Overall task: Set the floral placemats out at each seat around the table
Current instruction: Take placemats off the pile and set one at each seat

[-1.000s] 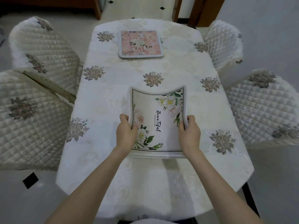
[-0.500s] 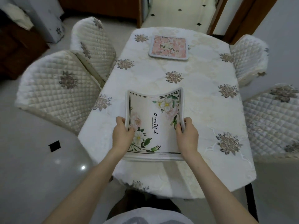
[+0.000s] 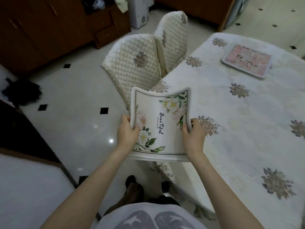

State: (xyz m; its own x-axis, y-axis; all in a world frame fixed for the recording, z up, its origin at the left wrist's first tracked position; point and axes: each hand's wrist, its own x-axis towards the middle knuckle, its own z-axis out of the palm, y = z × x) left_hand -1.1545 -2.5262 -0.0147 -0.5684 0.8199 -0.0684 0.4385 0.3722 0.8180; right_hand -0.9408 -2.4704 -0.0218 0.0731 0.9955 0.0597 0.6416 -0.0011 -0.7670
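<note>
Bare forearms, no sleeves; white shirt (image 3: 148, 217) with grey printed motif; dark shoes (image 3: 130, 180)

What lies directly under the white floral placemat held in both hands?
Under the white floral placemat, gripped by the left hand and right hand, lie the white embroidered tablecloth's corner edge and glossy tiled floor. Whatever sits directly beneath is covered.

1. I saw open tablecloth (image 3: 231, 129) across the right of the frame, bare apart from the pink placemat (image 3: 245, 61) at upper right.
2. Two quilted chairs (image 3: 137, 66) blocked the table's edge, upper centre.
3. The floor (image 3: 74, 126) at left lay open.
</note>
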